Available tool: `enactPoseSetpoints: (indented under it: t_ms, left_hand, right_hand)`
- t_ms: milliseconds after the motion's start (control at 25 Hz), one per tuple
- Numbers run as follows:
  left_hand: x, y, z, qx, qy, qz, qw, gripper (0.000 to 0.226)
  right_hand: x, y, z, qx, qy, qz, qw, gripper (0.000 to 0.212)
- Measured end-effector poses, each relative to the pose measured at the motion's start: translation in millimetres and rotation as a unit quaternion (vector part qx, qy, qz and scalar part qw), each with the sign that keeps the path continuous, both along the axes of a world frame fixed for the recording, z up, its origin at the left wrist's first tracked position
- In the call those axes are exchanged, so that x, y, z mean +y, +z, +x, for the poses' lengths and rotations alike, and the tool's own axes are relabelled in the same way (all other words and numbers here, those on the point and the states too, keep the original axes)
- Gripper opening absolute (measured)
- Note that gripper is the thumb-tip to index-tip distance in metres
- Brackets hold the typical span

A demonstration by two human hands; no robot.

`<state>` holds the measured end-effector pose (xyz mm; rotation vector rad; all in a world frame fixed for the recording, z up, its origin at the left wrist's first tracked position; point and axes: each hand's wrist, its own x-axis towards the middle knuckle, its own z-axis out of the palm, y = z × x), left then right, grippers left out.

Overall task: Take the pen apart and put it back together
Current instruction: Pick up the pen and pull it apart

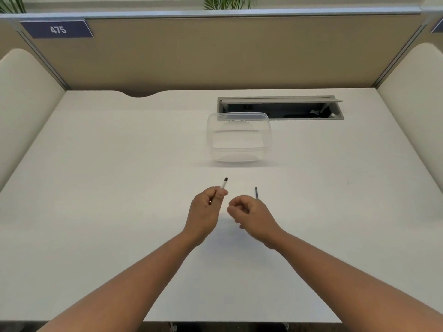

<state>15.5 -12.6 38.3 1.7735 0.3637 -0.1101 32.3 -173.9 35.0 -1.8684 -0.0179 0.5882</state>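
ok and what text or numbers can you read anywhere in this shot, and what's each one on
"475" in white on the blue sign fixed to the top left of the partition.
Nothing readable on the pen barrel in the left hand, the clear container, or the desk.

One head-worn camera looks forward and down, close over the desk (119,188)

Two bare forearms reach in from the bottom edge, with no sleeve showing on either as far as the picture runs. The left hand (206,207) and right hand (251,214) wear no gloves, and neither wrist carries a watch or band. Any rings are too small to tell.
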Motion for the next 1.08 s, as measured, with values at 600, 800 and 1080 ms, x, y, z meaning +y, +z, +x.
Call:
enactPoseSetpoints:
  t_ms: [600, 800, 1080]
  left_hand:
    - [13.9, 4.9, 5.1, -0.130, -0.186, 0.383, 0.895, 0.036]
    - [16.1, 11.0, 7.4, -0.150, -0.227, 0.398, 0.876, 0.035]
    - [14.7, 20.5, 10.3, -0.160, -0.300, 0.410, 0.846, 0.027]
  right_hand:
    - [-14.1, 18.5, 8.6, 0.067, -0.060, 0.140, 0.986, 0.009]
    - [-19.0, 17.1, 9.1, 0.072, -0.035, 0.143, 0.986, 0.010]
    - [-23.6, 13.6, 10.8, 0.057, -0.052, 0.156, 0.985, 0.005]
